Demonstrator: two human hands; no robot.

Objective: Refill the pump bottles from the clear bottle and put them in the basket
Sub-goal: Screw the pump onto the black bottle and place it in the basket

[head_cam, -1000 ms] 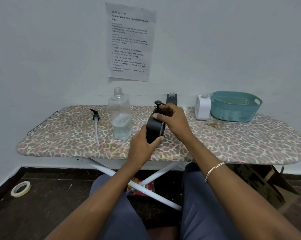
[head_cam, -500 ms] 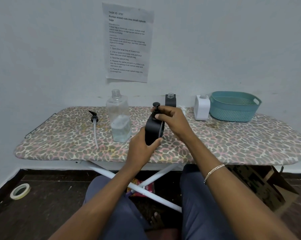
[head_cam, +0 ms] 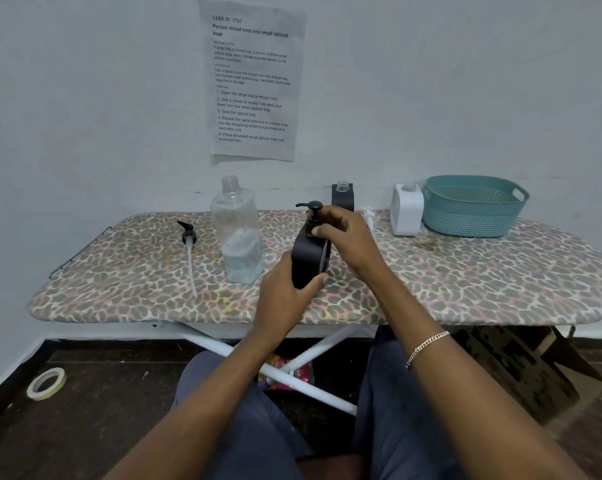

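Note:
A black pump bottle point(head_cam: 308, 259) stands at the middle of the ironing board point(head_cam: 465, 282). My left hand point(head_cam: 285, 296) grips its lower body. My right hand point(head_cam: 348, 237) holds the collar of its black pump head point(head_cam: 312, 207). The clear bottle point(head_cam: 238, 233), uncapped and about a third full, stands just left. A second black bottle point(head_cam: 342, 197) without a pump stands behind my right hand. A white bottle point(head_cam: 406, 210), also open, sits beside the teal basket point(head_cam: 472, 206) at the back right. A loose black pump point(head_cam: 188, 251) lies at the left, a white pump point(head_cam: 368, 218) behind my right hand.
The board has a leopard-print cover and a wire rack point(head_cam: 78, 251) at its left end. A printed sheet point(head_cam: 252, 79) hangs on the wall. On the floor are a tape roll point(head_cam: 46, 383) at left and a cardboard box point(head_cam: 534, 368) at right.
My right hand has shifted its grip around the pump collar, and the pump head now points left. The bottle and my left hand stay in place.

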